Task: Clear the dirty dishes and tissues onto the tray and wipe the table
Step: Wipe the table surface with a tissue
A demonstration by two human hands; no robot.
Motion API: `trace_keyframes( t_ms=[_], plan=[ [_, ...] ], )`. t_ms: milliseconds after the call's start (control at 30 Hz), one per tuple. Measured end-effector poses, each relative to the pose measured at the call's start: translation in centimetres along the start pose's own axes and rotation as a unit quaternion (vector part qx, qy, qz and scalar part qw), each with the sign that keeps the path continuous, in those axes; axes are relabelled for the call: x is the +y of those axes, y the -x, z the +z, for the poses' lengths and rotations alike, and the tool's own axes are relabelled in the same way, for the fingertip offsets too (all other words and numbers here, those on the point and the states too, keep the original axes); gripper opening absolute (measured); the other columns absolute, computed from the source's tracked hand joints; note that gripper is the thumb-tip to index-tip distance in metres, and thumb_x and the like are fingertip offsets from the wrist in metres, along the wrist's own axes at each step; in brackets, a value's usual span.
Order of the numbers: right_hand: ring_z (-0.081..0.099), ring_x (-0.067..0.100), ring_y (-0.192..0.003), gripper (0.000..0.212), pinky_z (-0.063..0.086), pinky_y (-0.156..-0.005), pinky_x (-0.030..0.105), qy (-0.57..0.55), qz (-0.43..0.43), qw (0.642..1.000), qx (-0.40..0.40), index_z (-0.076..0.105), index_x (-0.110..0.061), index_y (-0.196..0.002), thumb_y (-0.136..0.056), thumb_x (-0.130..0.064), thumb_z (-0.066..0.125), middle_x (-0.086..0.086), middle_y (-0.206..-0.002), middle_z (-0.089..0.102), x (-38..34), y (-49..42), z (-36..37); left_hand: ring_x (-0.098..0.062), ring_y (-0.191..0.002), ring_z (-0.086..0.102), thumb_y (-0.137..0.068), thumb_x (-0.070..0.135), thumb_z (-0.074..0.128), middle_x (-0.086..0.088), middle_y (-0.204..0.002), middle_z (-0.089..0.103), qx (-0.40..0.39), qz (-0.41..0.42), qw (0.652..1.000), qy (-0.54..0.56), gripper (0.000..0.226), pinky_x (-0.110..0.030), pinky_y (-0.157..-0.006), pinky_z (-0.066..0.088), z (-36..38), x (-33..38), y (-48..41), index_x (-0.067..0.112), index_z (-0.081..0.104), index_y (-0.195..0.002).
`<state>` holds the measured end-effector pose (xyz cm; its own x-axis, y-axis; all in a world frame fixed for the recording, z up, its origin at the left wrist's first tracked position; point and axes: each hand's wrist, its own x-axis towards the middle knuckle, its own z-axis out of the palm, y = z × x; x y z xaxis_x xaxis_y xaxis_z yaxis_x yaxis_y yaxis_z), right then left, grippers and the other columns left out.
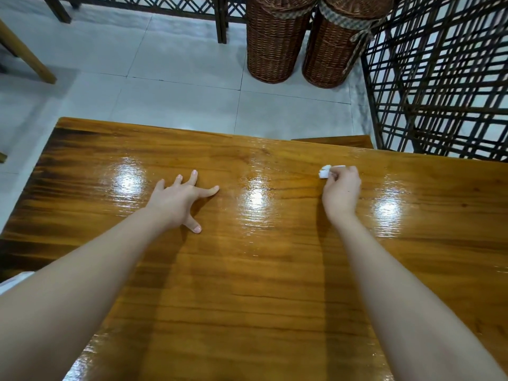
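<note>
A glossy wooden table (247, 270) fills the lower view, its surface shining wet in streaks. My left hand (181, 200) rests flat on it left of centre, fingers spread and holding nothing. My right hand (342, 188) is pressed to the table near the far right edge, fingers closed around a small white tissue (325, 171) that pokes out past the fingertips. No dishes or tray are in view.
Two tall wicker baskets (277, 42) (338, 48) stand on the tiled floor beyond the table. A dark lattice screen (439, 78) rises at the right. A wooden bench edge (332, 141) shows behind the far table edge. A furniture leg (24, 53) is at the left.
</note>
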<state>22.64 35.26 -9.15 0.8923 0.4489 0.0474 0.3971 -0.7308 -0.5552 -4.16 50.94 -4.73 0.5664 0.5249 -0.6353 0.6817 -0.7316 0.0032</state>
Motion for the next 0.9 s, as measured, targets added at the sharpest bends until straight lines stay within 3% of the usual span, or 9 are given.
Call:
trace_keyframes(
  t_ms=[167,300,400,500,633,733,900],
  plan=[
    [0.055,0.029,-0.087,0.022,0.033,-0.069,0.025,-0.007,-0.168,0.980,-0.103,0.068,0.000,-0.095,-0.090,0.003,0.047,0.013,-0.099,0.054,-1.7,5.9,2.0,-0.034,-0.147,0.002,-0.074,0.047,0.075,-0.007,-0.161,-0.009,0.009,0.003,1.000,-0.019,0.103,-0.055,-0.116,0.008,0.4,-0.2,0.1,0.051,0.002,-0.147],
    [0.055,0.027,-0.083,0.020,0.035,-0.066,0.027,-0.005,-0.218,0.965,-0.148,0.070,-0.001,-0.097,-0.091,0.001,0.051,0.009,-0.092,0.054,0.7,7.8,0.1,-0.033,-0.148,0.001,-0.081,0.050,0.066,-0.008,-0.160,-0.012,0.012,0.005,0.997,-0.077,0.099,-0.054,-0.117,0.010,0.6,0.4,0.6,0.046,-0.006,-0.148],
    [0.058,0.031,-0.080,0.018,0.044,-0.069,0.032,-0.011,-0.195,0.973,-0.126,0.071,-0.001,-0.095,-0.088,0.003,0.054,0.013,-0.090,0.057,3.6,7.5,-2.5,-0.033,-0.147,0.006,-0.088,0.043,0.063,-0.008,-0.160,-0.012,0.025,0.010,0.996,-0.088,0.092,-0.052,-0.117,0.015,0.9,1.1,1.4,0.043,-0.005,-0.150],
    [0.060,0.036,-0.086,0.018,0.041,-0.074,0.027,-0.002,-0.084,0.995,-0.058,0.071,0.002,-0.097,-0.087,0.003,0.056,0.020,-0.095,0.060,7.4,6.1,-5.1,-0.031,-0.147,0.008,-0.092,0.037,0.059,-0.008,-0.161,-0.009,0.043,0.019,0.997,-0.069,0.085,-0.049,-0.115,0.017,1.9,1.8,2.7,0.043,-0.004,-0.150],
    [0.058,0.039,-0.099,0.023,0.044,-0.086,0.037,0.015,0.030,0.999,-0.020,0.069,0.000,-0.105,-0.091,-0.002,0.051,0.020,-0.107,0.059,10.1,5.0,-6.7,-0.029,-0.148,0.006,-0.094,0.041,0.054,-0.007,-0.161,-0.009,0.048,0.040,0.998,-0.026,0.081,-0.049,-0.116,0.015,3.8,3.5,4.8,0.042,-0.005,-0.151],
    [0.056,0.037,-0.104,0.025,0.041,-0.088,0.034,0.013,0.020,0.999,-0.032,0.067,0.002,-0.108,-0.093,-0.001,0.048,0.021,-0.112,0.057,8.3,7.0,-6.4,-0.029,-0.148,0.003,-0.094,0.045,0.052,-0.008,-0.161,-0.009,0.069,0.066,0.995,-0.015,0.080,-0.047,-0.117,0.013,4.7,5.4,6.1,0.040,-0.004,-0.151],
    [0.059,0.032,-0.091,0.025,0.042,-0.078,0.030,0.005,-0.069,0.994,-0.088,0.067,0.000,-0.110,-0.092,0.000,0.050,0.014,-0.103,0.058,6.6,13.0,-5.3,-0.028,-0.148,-0.001,-0.094,0.047,0.051,-0.008,-0.160,-0.012,0.081,0.118,0.990,-0.014,0.079,-0.048,-0.117,0.010,5.8,8.9,7.7,0.038,-0.002,-0.151]
  ],
)
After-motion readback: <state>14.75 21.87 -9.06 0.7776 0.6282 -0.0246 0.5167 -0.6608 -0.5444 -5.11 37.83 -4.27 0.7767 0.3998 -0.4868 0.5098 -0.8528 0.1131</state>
